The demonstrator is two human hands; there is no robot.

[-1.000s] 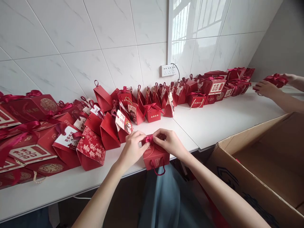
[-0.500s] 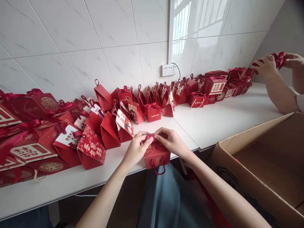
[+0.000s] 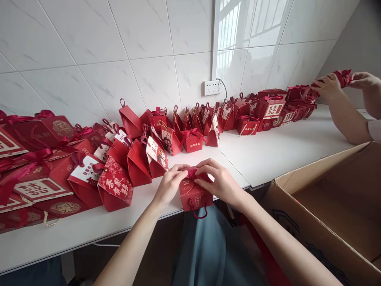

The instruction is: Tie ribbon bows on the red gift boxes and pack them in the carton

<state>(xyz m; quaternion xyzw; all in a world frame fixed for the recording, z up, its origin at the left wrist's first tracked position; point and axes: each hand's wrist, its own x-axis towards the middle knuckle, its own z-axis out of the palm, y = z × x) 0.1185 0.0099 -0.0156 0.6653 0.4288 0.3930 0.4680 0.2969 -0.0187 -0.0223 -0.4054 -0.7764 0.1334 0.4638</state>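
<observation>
A small red gift box stands at the table's front edge, its twisted cord handle hanging down the near side. On its top a dark red ribbon is bunched up. My left hand pinches the ribbon from the left, thumb against the fingers. From the right, my right hand has its fingers closed at the same ribbon, thumb low near the lid. The fingers partly cover the ribbon, so its knot cannot be made out.
Red gift boxes are stacked at left, and several triangular ones line the white table toward the wall. An open cardboard carton stands at right. Another person's hands hold a red ribboned item. A power strip is on the wall.
My right thumb has shifted lower and away from my left thumb, showing more of the ribbon. The other person's hands have moved slightly left and down.
</observation>
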